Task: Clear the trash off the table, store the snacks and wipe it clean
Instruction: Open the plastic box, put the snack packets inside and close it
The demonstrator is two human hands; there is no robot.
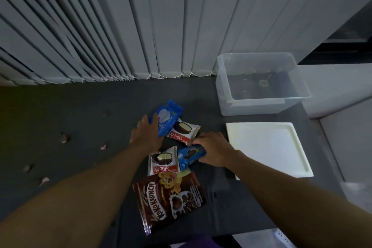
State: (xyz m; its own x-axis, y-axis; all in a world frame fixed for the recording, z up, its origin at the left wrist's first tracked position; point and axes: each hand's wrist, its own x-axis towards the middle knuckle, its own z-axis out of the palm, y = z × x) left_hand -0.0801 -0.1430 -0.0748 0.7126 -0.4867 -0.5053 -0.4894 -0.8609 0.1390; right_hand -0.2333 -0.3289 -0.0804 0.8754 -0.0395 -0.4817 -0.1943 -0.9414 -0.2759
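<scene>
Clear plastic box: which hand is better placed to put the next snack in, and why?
Likely the right hand: it grips a small blue packet and lies nearer the clear plastic box. The left hand, touching a larger blue packet, is farther away.

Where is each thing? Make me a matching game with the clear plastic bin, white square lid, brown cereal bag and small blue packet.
1 clear plastic bin
2 white square lid
3 brown cereal bag
4 small blue packet

A gripped by the right hand
B closest to the camera
C back right, by the blinds
D flat, just before the bin

Pairs: 1-C, 2-D, 3-B, 4-A
</scene>
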